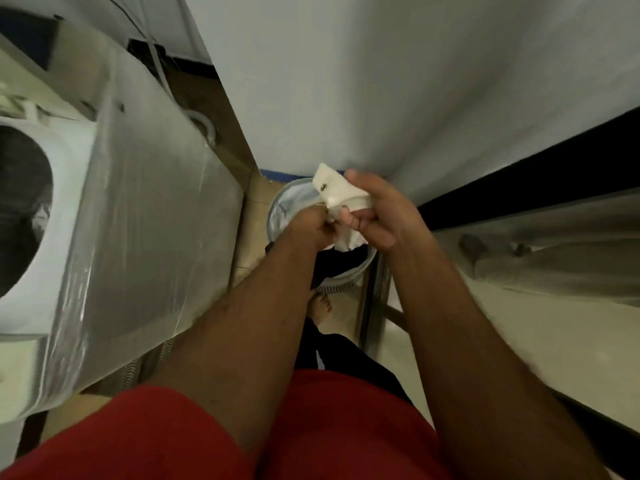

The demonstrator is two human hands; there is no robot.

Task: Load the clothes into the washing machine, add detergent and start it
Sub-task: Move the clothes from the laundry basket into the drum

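Head view: my left hand (320, 225) and right hand (375, 216) pinch a white garment (341, 195) above the laundry basket (360, 266) holding dark clothes (337, 261).

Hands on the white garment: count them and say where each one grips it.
2. The left hand pinches the white garment at its lower left edge; the right hand holds its right side, thumb on top. Both are above the laundry basket. More fabric may be hidden behind the hands.

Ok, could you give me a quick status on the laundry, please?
Left hand and right hand both gripping white garment above laundry basket. Washing machine door open, dark clothes inside. Nothing blocking.
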